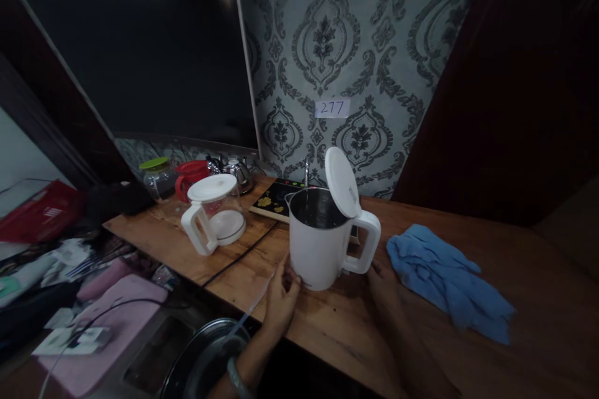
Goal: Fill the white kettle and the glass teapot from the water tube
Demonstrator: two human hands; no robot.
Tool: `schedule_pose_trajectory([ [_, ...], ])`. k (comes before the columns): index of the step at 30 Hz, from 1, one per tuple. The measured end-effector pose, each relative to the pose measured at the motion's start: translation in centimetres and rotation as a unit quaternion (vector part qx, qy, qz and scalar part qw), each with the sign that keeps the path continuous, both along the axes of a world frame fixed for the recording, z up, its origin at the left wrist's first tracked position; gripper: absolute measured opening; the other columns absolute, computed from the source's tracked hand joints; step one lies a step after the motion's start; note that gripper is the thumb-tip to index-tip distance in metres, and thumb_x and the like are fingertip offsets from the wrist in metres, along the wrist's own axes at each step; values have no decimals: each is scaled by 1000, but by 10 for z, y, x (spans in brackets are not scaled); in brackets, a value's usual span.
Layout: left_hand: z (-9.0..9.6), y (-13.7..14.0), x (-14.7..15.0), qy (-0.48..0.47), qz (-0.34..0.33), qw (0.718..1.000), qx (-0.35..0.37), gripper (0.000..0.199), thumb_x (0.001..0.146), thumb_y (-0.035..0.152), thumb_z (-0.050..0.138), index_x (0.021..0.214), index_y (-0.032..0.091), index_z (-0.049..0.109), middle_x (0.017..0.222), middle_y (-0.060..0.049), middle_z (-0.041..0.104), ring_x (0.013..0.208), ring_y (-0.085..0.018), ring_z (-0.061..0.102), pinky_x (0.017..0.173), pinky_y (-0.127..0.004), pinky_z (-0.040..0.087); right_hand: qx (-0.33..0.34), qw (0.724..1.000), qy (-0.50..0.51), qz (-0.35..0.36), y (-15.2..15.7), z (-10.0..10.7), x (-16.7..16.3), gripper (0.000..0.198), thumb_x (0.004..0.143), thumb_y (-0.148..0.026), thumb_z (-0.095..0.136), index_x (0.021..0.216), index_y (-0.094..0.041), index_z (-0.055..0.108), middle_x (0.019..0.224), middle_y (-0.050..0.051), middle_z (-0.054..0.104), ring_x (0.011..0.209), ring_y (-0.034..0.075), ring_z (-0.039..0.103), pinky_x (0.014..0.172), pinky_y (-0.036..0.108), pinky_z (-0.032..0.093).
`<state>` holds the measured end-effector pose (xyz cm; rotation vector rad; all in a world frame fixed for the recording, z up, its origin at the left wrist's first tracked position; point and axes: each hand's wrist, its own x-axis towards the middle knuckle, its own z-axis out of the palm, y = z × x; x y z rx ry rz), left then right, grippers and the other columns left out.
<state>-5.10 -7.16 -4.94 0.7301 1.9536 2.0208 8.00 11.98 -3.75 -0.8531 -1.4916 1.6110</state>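
Observation:
A white electric kettle [322,243] stands on the wooden counter [515,249] with its lid flipped up and its dark inside showing. My left hand [282,296] rests against the kettle's lower left side, fingers curled on its base. My right hand [381,283] lies on the counter just below the kettle's handle, close to it; whether it touches the handle is hard to tell in the dim light. A blue cloth [444,277] lies crumpled to the right of my right hand.
A glass jug with white lid and handle [213,212] stands to the left. Behind it are a red jug [189,177], a green-lidded jar [156,174], a metal teapot [238,174] and a black hob [276,199]. A dark cable crosses the counter. A round metal pan [206,355] sits below the edge.

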Motion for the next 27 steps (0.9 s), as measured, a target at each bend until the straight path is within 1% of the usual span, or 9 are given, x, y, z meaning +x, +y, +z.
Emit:
schedule_pose_trajectory([
  [5, -5, 0, -2, 6, -5, 1000, 1, 69, 79, 48, 70, 139, 17, 57, 89, -4, 66, 85, -21, 62, 84, -34, 49, -8, 1000, 2, -1, 1, -5, 0, 40, 62, -56, 75, 76, -18, 79, 82, 10, 78, 86, 33, 72, 75, 41, 57],
  [9, -7, 1, -2, 6, 5, 1000, 10, 69, 78, 49, 71, 138, 16, 58, 92, -5, 66, 87, -20, 61, 85, -33, 49, -32, 999, 14, 9, 2, -10, -1, 40, 63, -55, 75, 79, -18, 80, 83, 10, 78, 82, 32, 72, 74, 40, 57],
  [12, -7, 1, -2, 10, 3, 1000, 10, 69, 79, 48, 69, 139, 16, 57, 92, -5, 67, 86, -20, 61, 85, -33, 49, -12, 1000, 10, 4, 4, -12, -2, 39, 63, -54, 75, 77, -18, 80, 82, 10, 78, 82, 31, 72, 74, 40, 57],
  [14, -7, 0, -2, 11, -3, 1000, 6, 69, 80, 47, 68, 141, 16, 56, 92, -5, 66, 85, -20, 61, 83, -33, 50, -2, 1000, 2, -5, 4, -12, -2, 39, 63, -54, 75, 76, -18, 79, 81, 10, 78, 81, 31, 72, 74, 40, 56],
  [17, -8, 0, -3, 11, -5, 1000, 6, 67, 81, 45, 68, 141, 17, 56, 92, -4, 67, 84, -20, 62, 82, -33, 50, -4, 1000, 3, -8, 2, -7, -1, 41, 62, -56, 74, 75, -18, 79, 79, 10, 77, 79, 31, 72, 74, 40, 56],
  [22, -11, 0, -4, 16, -3, 1000, 8, 70, 81, 45, 69, 142, 15, 55, 96, -6, 67, 89, -21, 62, 84, -34, 50, 5, 1000, 1, -3, -2, 0, 0, 40, 64, -56, 73, 75, -18, 79, 81, 10, 77, 84, 32, 72, 77, 42, 57],
  [27, -8, -1, -3, 17, -13, 1000, 1, 68, 83, 44, 67, 144, 15, 53, 90, -4, 65, 85, -19, 61, 82, -33, 50, -6, 1000, 2, -9, -1, -1, -1, 42, 61, -58, 75, 73, -18, 78, 81, 11, 77, 84, 33, 72, 76, 43, 57],
])
